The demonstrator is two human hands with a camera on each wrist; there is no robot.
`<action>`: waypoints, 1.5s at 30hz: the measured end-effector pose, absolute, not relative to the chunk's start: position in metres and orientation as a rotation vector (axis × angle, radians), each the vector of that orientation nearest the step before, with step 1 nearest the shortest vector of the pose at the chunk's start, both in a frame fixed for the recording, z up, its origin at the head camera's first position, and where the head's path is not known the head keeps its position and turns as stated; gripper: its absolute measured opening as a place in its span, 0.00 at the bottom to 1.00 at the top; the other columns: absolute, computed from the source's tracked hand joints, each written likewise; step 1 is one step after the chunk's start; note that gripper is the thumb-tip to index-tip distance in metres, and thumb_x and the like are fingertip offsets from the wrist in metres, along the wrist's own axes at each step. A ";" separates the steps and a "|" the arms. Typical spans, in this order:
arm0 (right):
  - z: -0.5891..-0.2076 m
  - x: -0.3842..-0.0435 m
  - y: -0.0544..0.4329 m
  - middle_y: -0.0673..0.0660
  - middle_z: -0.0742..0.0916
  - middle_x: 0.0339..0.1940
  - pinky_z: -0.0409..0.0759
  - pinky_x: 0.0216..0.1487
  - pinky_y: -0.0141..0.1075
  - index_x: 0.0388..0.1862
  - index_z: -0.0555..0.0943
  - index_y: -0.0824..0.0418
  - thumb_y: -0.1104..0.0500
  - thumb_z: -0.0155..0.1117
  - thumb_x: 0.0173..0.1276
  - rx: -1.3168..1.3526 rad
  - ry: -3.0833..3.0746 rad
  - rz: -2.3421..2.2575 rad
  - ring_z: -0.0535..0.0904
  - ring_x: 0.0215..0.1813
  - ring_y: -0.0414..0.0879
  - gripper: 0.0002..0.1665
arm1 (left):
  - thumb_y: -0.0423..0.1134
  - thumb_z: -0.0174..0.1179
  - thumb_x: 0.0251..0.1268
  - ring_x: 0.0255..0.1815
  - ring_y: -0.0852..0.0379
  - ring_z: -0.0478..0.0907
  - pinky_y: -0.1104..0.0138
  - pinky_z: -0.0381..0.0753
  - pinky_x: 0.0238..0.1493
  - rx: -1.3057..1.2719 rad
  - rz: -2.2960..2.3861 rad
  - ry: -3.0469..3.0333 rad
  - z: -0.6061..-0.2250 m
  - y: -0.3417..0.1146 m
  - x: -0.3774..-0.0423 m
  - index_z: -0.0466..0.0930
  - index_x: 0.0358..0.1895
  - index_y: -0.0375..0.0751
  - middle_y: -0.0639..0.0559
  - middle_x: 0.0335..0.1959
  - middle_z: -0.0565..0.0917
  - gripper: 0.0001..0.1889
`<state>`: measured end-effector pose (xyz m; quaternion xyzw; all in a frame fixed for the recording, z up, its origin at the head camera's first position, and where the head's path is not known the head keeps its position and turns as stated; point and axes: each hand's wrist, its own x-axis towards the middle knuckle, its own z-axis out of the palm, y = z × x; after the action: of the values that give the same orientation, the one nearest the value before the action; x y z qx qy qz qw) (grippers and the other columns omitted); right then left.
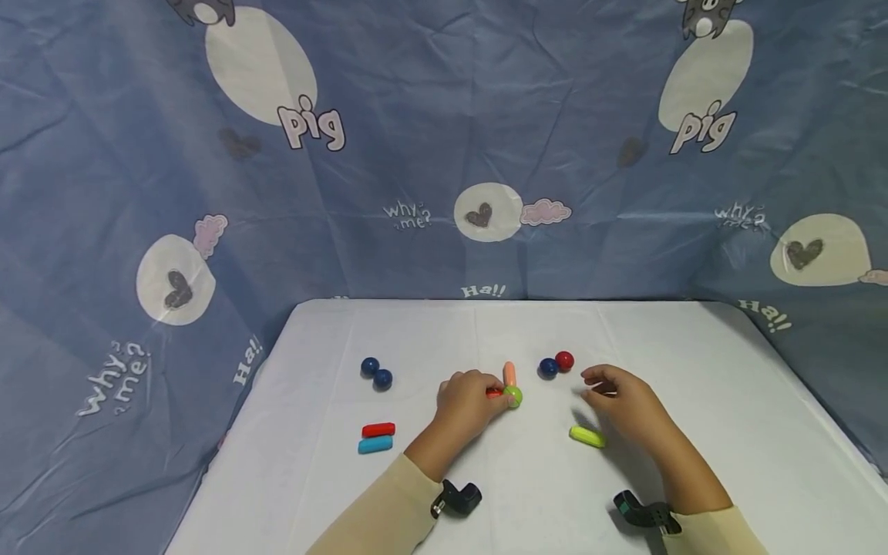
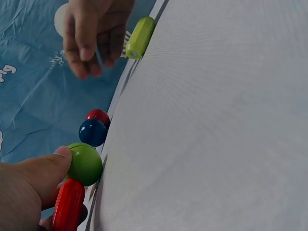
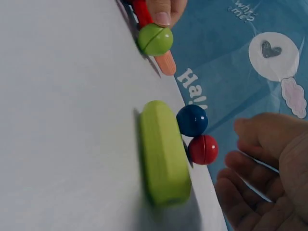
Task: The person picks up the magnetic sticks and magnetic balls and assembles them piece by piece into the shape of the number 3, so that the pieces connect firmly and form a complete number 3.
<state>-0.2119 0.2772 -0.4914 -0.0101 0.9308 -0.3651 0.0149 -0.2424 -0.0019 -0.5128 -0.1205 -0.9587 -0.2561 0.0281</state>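
Observation:
My left hand (image 1: 466, 401) holds a green ball (image 1: 513, 396), the thumb pressed on it, as the left wrist view shows. A red stick (image 2: 68, 204) reaches from the ball back toward the palm. An orange stick (image 1: 509, 374) extends from the ball's far side. Over the right part of the table is my right hand (image 1: 623, 401), fingers loosely bent around nothing. Closest to it lies a yellow-green stick (image 1: 586, 437). Farther back, a dark blue ball (image 1: 548, 368) and a red ball (image 1: 565, 361) sit side by side.
At the left of the white table (image 1: 333, 501), two dark blue balls (image 1: 382, 379) sit together. Nearer me, another red stick (image 1: 378, 429) lies beside a light blue stick (image 1: 375, 445). Behind the table hangs a blue printed cloth (image 1: 388, 262).

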 end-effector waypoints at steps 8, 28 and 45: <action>-0.485 -0.246 0.273 0.65 0.84 0.64 0.79 0.64 0.59 0.67 0.78 0.63 0.55 0.68 0.75 -0.031 2.896 -1.173 0.81 0.65 0.63 0.26 | 0.62 0.75 0.57 0.40 0.59 0.77 0.59 0.70 0.46 -0.385 -0.797 -2.955 -0.513 -0.003 -0.242 0.93 0.44 0.62 0.63 0.37 0.87 0.16; -0.505 -0.270 0.256 0.65 0.81 0.68 0.84 0.59 0.51 0.69 0.76 0.61 0.57 0.67 0.75 0.135 2.823 -1.151 0.79 0.68 0.62 0.26 | 0.62 0.75 0.57 0.41 0.60 0.76 0.58 0.69 0.49 -0.383 -0.844 -3.007 -0.511 -0.004 -0.244 0.92 0.46 0.60 0.64 0.36 0.86 0.17; -0.510 -0.273 0.256 0.65 0.86 0.59 0.79 0.63 0.55 0.63 0.78 0.64 0.57 0.68 0.75 0.103 2.915 -1.190 0.81 0.62 0.60 0.23 | 0.61 0.76 0.57 0.44 0.58 0.78 0.59 0.69 0.48 -0.372 -0.855 -3.000 -0.513 -0.004 -0.244 0.92 0.46 0.60 0.63 0.38 0.87 0.18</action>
<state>-0.2733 0.2564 -0.5096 0.0328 0.9254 -0.3776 -0.0043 -0.2435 -0.0040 -0.5130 -0.1184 -0.9549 -0.2722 0.0000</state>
